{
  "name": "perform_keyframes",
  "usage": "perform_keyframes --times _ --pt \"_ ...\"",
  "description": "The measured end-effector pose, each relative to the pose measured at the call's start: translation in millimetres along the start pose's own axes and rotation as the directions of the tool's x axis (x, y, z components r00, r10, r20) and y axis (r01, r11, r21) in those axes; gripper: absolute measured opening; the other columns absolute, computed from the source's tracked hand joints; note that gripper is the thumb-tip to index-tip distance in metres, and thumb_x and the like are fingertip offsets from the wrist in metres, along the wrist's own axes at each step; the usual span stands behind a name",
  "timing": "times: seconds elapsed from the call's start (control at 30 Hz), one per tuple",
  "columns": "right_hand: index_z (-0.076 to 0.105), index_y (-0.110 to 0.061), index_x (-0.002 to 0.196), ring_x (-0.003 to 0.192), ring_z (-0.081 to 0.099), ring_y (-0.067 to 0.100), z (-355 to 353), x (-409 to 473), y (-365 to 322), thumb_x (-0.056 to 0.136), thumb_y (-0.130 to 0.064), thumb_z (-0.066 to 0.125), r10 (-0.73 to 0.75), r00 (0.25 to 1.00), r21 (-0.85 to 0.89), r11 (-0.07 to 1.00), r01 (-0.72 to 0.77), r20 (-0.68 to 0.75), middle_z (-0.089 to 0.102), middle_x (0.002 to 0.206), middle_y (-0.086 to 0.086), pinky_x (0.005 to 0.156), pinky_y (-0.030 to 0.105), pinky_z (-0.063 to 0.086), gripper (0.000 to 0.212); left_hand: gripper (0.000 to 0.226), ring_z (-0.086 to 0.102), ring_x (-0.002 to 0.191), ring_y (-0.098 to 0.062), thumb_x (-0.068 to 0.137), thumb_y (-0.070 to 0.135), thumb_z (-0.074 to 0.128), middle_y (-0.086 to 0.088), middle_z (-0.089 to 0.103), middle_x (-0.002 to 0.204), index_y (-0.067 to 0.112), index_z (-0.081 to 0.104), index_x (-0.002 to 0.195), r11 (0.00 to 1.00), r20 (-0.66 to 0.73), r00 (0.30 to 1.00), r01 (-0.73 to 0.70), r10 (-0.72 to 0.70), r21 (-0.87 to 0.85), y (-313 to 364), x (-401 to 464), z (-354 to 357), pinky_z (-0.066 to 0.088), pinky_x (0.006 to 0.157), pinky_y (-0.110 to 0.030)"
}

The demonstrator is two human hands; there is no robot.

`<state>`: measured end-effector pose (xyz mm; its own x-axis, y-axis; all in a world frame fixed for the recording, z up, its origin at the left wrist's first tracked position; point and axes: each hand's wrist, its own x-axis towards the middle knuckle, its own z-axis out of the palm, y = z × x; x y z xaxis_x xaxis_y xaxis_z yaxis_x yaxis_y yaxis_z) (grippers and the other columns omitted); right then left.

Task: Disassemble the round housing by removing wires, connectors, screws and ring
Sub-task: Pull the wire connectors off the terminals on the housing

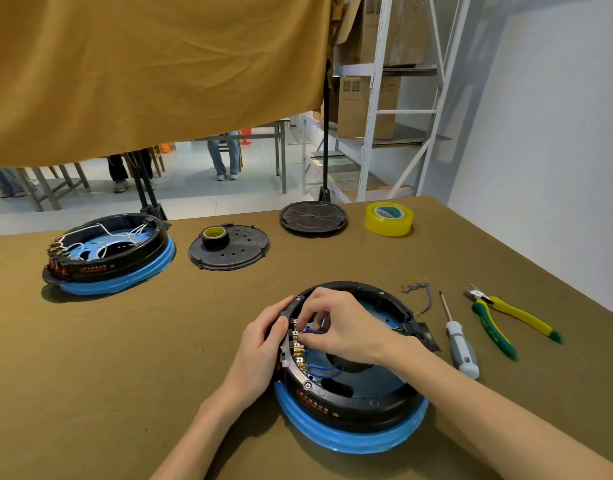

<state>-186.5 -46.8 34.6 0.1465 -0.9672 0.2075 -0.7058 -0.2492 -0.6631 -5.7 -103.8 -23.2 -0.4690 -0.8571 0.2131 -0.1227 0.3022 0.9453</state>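
Blue wires [324, 370] are being unplugged from the round housing [353, 368] near the surface [125, 358] edge, steadied by left hand [263, 344], right hand [336, 323] apparently pinching a connector [295, 333]; steady outward pull needed next.

This is a workshop or small assembly room. A bench [107, 358] covered in olive-brown cloth carries hand tools: a screwdriver [459, 341] and yellow-green pliers [506, 315] lie side by side near its right edge. Rolls of tape [389, 218] and loose black round covers [229, 249] sit along the bench's far side. Beyond the bench stands a white metal rack [378, 98] stacked with cardboard boxes [364, 105], next to plain metal-legged tables on a tiled floor.
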Motion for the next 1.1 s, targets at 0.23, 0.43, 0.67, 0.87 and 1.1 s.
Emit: perform_keyframes --times 0.23,0.43,0.67,0.87,1.1 --pt "0.081 -0.023 0.091 0.081 0.061 0.016 2.2 2.8 3.0 0.086 -0.03 0.078 0.027 0.998 0.036 0.999 -0.029 0.051 0.064 0.094 -0.009 0.077 0.045 0.053 0.009 0.047 0.059 0.13 -0.006 0.101 0.038 0.046 0.015 0.067 0.136 0.026 0.057 0.145 1.0 0.005 1.0 -0.013 0.013 -0.019 1.9 -0.3 0.1 0.045 0.114 -0.042" --pt "0.08 -0.024 0.09 0.087 0.062 0.015 2.0 2.5 6.4 0.088 -0.032 0.079 0.036 0.997 0.048 0.998 -0.039 0.066 0.065 0.096 -0.009 0.081 0.048 0.053 0.008 0.045 0.06 0.129 -0.007 0.102 0.039 0.046 0.016 0.067 0.134 0.029 0.057 0.144 1.0 0.002 1.0 -0.012 0.012 0.001 -0.4 0.7 0.4 0.046 0.114 -0.044" --pt "0.079 -0.024 0.091 0.088 0.062 0.013 5.0 0.8 6.9 0.088 -0.033 0.077 0.035 0.999 0.015 0.999 -0.036 0.036 0.064 0.096 -0.011 0.083 0.048 0.052 0.009 0.044 0.059 0.131 -0.011 0.103 0.036 0.045 0.013 0.067 0.136 0.027 0.057 0.145 1.0 0.006 1.0 -0.011 0.011 -0.002 -3.3 1.5 -0.2 0.045 0.114 -0.046" --pt "0.079 -0.027 0.09 0.094 0.064 0.008 4.5 0.6 6.8 0.088 -0.035 0.077 0.05 0.998 0.02 0.999 -0.05 0.027 0.065 0.098 -0.015 0.089 0.046 0.053 0.008 0.045 0.06 0.13 -0.009 0.102 0.037 0.046 0.013 0.067 0.135 0.026 0.057 0.145 1.0 0.021 1.0 -0.019 0.019 -0.004 -3.9 1.6 -0.8 0.047 0.112 -0.042" --pt "0.079 -0.027 0.092 0.098 0.063 0.007 4.9 0.0 6.3 0.088 -0.035 0.078 0.053 0.998 0.03 0.998 -0.054 0.033 0.067 0.1 -0.015 0.094 0.045 0.051 0.009 0.045 0.06 0.13 -0.009 0.101 0.038 0.046 0.014 0.067 0.134 0.028 0.057 0.144 1.0 0.023 1.0 -0.021 0.021 -0.019 -4.3 0.1 -1.3 0.046 0.113 -0.043"
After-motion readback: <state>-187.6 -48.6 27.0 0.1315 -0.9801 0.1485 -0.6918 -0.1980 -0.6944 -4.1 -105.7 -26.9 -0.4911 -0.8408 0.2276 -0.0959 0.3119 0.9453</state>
